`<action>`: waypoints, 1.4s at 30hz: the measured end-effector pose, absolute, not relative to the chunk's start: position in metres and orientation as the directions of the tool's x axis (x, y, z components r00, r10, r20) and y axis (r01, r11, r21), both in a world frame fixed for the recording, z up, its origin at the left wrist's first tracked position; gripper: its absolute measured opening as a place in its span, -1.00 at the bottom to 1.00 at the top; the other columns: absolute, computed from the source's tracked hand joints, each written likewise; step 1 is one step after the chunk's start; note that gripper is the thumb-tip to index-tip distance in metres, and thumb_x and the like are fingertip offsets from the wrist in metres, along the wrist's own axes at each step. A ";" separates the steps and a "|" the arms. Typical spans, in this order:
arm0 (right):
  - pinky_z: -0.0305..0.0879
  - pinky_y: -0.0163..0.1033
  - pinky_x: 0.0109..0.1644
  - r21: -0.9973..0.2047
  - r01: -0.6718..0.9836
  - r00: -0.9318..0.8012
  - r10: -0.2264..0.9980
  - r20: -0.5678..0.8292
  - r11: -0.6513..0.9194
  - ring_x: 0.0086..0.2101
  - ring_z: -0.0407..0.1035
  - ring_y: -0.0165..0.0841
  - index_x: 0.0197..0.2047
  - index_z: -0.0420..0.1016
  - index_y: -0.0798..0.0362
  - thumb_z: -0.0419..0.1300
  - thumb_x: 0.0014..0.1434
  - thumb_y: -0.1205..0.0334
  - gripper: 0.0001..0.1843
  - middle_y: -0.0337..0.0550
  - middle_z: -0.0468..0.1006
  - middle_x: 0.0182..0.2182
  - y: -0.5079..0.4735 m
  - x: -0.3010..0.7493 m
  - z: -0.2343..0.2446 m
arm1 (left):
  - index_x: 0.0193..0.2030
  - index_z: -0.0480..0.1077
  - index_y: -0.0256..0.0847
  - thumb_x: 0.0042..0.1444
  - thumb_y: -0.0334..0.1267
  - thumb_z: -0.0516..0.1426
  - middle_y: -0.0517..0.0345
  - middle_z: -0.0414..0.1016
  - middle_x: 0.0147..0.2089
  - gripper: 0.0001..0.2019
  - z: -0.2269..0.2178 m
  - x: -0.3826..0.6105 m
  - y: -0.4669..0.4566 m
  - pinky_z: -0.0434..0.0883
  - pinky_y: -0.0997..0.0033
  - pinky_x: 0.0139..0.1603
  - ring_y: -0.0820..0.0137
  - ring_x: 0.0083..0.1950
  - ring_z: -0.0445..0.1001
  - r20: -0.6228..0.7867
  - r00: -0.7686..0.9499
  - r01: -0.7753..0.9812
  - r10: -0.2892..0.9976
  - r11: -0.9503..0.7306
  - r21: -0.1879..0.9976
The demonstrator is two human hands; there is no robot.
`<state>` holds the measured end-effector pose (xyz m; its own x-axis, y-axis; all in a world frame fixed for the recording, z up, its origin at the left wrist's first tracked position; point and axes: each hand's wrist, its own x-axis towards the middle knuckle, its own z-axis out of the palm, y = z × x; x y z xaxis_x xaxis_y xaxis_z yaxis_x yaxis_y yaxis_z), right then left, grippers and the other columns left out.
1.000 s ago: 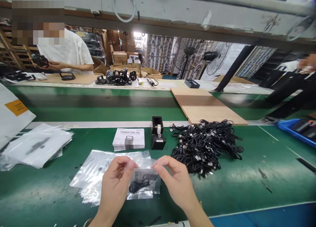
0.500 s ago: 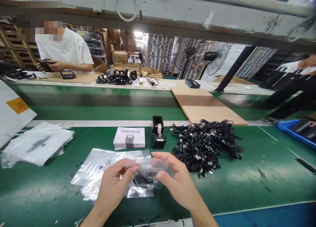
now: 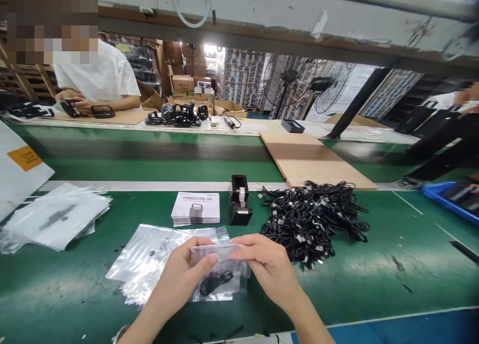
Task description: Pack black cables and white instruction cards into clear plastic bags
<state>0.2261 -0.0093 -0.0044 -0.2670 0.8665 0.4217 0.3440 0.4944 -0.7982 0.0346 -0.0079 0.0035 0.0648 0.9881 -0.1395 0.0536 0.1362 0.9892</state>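
Note:
A small clear plastic bag point(image 3: 220, 279) with a coiled black cable inside is held low over the green table. My left hand point(image 3: 185, 276) pinches its top left edge and my right hand point(image 3: 267, 269) pinches its top right, with the bag's top flap folded down between the fingers. Under the bag lies a loose stack of empty clear bags point(image 3: 149, 259). A big heap of black cables point(image 3: 312, 219) sits just right of my right hand.
A black tape dispenser point(image 3: 239, 208) and a stack of "Thunder Trail Pro" booklets point(image 3: 196, 209) stand behind the bags. More bags point(image 3: 56, 219) lie at the left, a wooden board point(image 3: 314, 159) and blue tray point(image 3: 454, 197) at the right. Other people work across the belt.
The bag's top has been folded down and the bag lowered slightly. Both hands have drawn closer together on it. The person at the far left has shifted their hands.

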 end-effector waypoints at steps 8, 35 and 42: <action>0.25 -0.11 -0.14 -0.869 0.490 0.244 0.968 0.065 -0.065 -0.36 0.42 -0.27 -0.32 0.49 0.07 0.13 0.04 0.06 -0.74 -0.03 0.46 -0.20 0.049 0.226 0.004 | -0.44 0.32 -0.21 -0.01 0.02 0.11 0.31 0.25 -0.58 -0.70 -0.026 0.035 -0.004 0.22 0.51 -0.48 0.46 -0.52 0.25 -0.107 -0.029 0.102 0.994 0.109 0.989; 0.20 -0.32 -0.46 -0.980 0.174 0.058 0.995 -0.084 -0.093 -0.56 0.25 -0.44 -0.48 0.35 0.08 0.12 0.05 0.05 -0.74 -0.23 0.37 -0.55 -0.012 0.194 0.005 | -0.46 0.18 -0.16 0.06 0.01 0.04 0.35 0.20 -0.60 -0.72 -0.014 0.034 -0.013 0.20 0.52 -0.53 0.46 -0.55 0.23 -0.007 -0.191 0.208 0.982 0.048 0.977; 0.00 -0.40 -0.67 -0.941 0.244 -0.039 0.967 -0.252 -0.235 -0.76 0.11 -0.55 -0.58 0.29 0.08 0.09 0.06 -0.02 -0.64 -0.25 0.44 -0.64 -0.012 0.159 0.004 | -0.45 0.17 -0.12 0.10 -0.03 -0.02 0.36 0.19 -0.60 -0.76 -0.004 0.047 -0.033 0.16 0.51 -0.56 0.46 -0.59 0.20 0.068 -0.244 0.346 0.967 0.021 0.938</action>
<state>0.1587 -0.0119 0.0045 -0.0393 0.9670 -0.2518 0.2445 -0.2350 -0.9407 0.0466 -0.0327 -0.0040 -0.2436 0.9675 0.0683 0.3457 0.0208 0.9381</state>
